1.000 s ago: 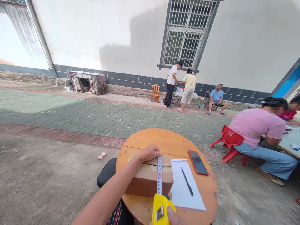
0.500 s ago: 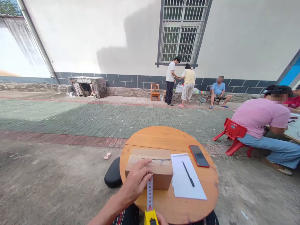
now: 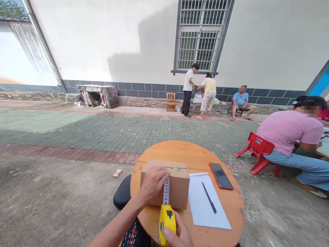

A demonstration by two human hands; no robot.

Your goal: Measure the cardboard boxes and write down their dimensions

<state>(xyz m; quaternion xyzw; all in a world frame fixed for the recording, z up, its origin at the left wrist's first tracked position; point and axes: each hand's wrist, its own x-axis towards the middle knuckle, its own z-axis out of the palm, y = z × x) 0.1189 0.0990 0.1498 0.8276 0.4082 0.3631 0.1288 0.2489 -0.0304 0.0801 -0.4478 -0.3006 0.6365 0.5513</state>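
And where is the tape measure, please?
The tape measure is in the right hand, bottom centre of the head view, in front of the cardboard box.

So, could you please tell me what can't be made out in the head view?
Head view: tip of the tape, hidden by the left hand.
Head view: finest marks on the tape, too small.
Head view: part of the box, behind the left hand.
Head view: wrist of the right hand, cut off by the bottom edge.

The location is an outdoor yard: beyond the left fingers [image 3: 163,178] lie brick paving [image 3: 123,132], a wall [image 3: 89,41] and a barred window [image 3: 200,41].
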